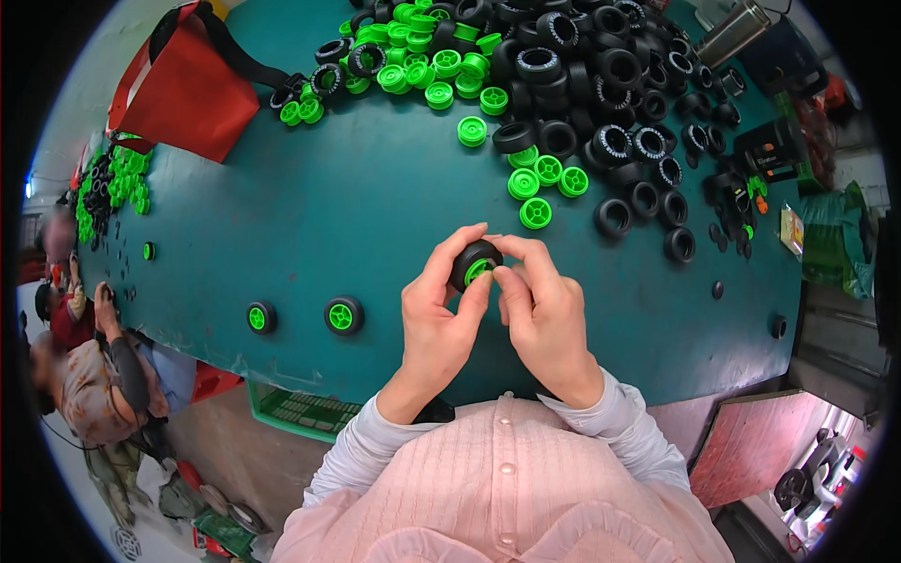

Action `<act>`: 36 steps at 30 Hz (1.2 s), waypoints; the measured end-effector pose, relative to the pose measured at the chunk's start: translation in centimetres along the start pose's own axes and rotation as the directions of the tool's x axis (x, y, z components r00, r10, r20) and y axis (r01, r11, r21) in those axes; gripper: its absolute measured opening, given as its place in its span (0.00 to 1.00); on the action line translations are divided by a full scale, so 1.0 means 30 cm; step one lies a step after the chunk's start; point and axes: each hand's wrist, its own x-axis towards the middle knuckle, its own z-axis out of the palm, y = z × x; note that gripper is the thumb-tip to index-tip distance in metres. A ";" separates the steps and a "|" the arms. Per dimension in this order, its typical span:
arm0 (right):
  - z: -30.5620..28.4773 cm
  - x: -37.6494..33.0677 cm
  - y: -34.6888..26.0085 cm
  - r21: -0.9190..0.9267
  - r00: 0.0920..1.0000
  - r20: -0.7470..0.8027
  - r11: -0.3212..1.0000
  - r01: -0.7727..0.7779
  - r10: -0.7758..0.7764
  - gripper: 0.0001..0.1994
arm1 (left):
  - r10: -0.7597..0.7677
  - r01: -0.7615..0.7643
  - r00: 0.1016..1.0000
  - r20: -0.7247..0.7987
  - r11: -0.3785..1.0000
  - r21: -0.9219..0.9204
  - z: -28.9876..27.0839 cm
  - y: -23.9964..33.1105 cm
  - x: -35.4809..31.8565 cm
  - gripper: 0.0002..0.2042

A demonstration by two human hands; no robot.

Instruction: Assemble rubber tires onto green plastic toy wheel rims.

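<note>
Between my two hands, above the green table, is a toy wheel point(476, 264): a black tyre around a bright green rim. My left hand point(441, 314) curls around its left side, thumb against the green rim. The right hand point(546, 314) grips the wheel's right side, with fingers on the tyre and thumb near the rim. Just beyond my hands lie loose green rims point(535, 213) and black tyres point(614, 217). Two wheels with tyres around green rims, a nearer one point(343, 315) and another point(261, 317), rest on the table to the left.
A large heap of black tyres point(619, 68) and green rims point(438, 95) covers the far side of the table point(272, 216). A red bag point(192, 89) stands at the far left, a black container point(771, 150) at the right. Other people point(103, 389) sit along the left side.
</note>
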 end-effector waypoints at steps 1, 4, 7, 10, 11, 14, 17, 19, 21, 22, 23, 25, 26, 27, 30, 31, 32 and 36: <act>0.011 -0.007 0.005 -0.007 1.000 -0.022 1.000 0.015 -0.015 0.12 | -0.008 0.008 1.000 0.017 1.000 0.027 -0.002 0.001 0.002 0.22; 0.032 -0.013 -0.001 -0.137 0.988 -0.064 0.982 0.128 -0.138 0.13 | 0.033 -0.037 0.999 0.040 0.993 0.112 -0.008 0.000 0.006 0.23; 0.029 -0.017 -0.003 -0.341 0.964 -0.002 0.906 0.251 -0.267 0.14 | 0.016 -0.031 0.996 0.090 0.985 0.169 -0.022 0.004 0.019 0.23; 0.021 -0.012 0.005 -0.391 0.962 0.044 0.882 0.265 -0.269 0.14 | -0.137 0.086 0.974 0.179 0.960 0.266 -0.047 0.023 0.051 0.23; 0.018 -0.009 0.009 -0.383 0.966 0.048 0.888 0.252 -0.254 0.15 | -0.086 0.052 0.986 0.140 0.971 0.231 -0.040 0.022 0.046 0.23; 0.016 0.003 0.011 -0.241 0.983 -0.033 0.956 0.169 -0.182 0.16 | 0.014 -0.016 1.000 0.012 0.995 0.102 -0.012 0.002 0.020 0.23; 0.012 0.008 -0.006 -0.249 0.990 0.024 0.958 0.143 -0.141 0.17 | -0.011 0.010 0.999 -0.042 1.000 -0.013 -0.005 -0.024 0.006 0.23; 0.006 0.011 -0.006 -0.293 0.979 0.027 0.935 0.202 -0.203 0.17 | -0.034 0.034 0.999 -0.001 0.999 0.027 -0.016 -0.009 0.017 0.22; 0.004 0.011 -0.003 -0.350 0.961 0.044 0.897 0.270 -0.272 0.18 | -0.074 0.072 0.993 0.094 0.997 0.033 -0.031 0.002 0.026 0.22; 0.006 0.009 0.004 -0.385 0.949 0.059 0.870 0.307 -0.308 0.18 | -0.094 0.090 0.985 0.144 0.995 0.036 -0.041 0.007 0.032 0.21; 0.007 0.007 0.011 -0.420 0.936 0.076 0.841 0.342 -0.343 0.18 | -0.129 0.112 0.973 0.190 0.989 0.097 -0.054 0.011 0.042 0.22; -0.001 0.004 0.026 -0.464 0.925 0.142 0.802 0.377 -0.352 0.18 | -0.205 0.146 0.942 0.266 0.963 0.224 -0.090 0.028 0.064 0.22; -0.006 0.002 0.030 -0.486 0.919 0.174 0.781 0.393 -0.355 0.17 | -0.221 0.150 0.938 0.266 0.953 0.263 -0.093 0.039 0.069 0.23; -0.006 0.003 0.028 -0.411 0.942 0.118 0.848 0.336 -0.316 0.16 | -0.236 0.153 0.936 0.262 0.941 0.302 -0.096 0.050 0.074 0.24; -0.007 0.005 0.016 -0.204 0.982 0.003 0.961 0.186 -0.189 0.14 | -0.088 0.092 0.993 0.077 0.995 -0.049 -0.020 0.042 0.038 0.24; -0.005 0.008 0.010 -0.168 0.987 -0.011 0.973 0.157 -0.161 0.14 | -0.078 0.081 0.996 0.048 0.994 -0.074 -0.016 0.027 0.027 0.23; -0.001 0.012 0.006 -0.131 0.991 -0.023 0.983 0.128 -0.132 0.13 | -0.069 0.070 0.997 0.018 0.993 -0.098 -0.016 0.000 0.017 0.22; 0.012 0.010 0.014 -0.202 0.983 -0.041 0.965 0.166 -0.177 0.13 | -0.048 0.049 0.998 0.031 0.998 -0.035 -0.022 -0.005 0.023 0.20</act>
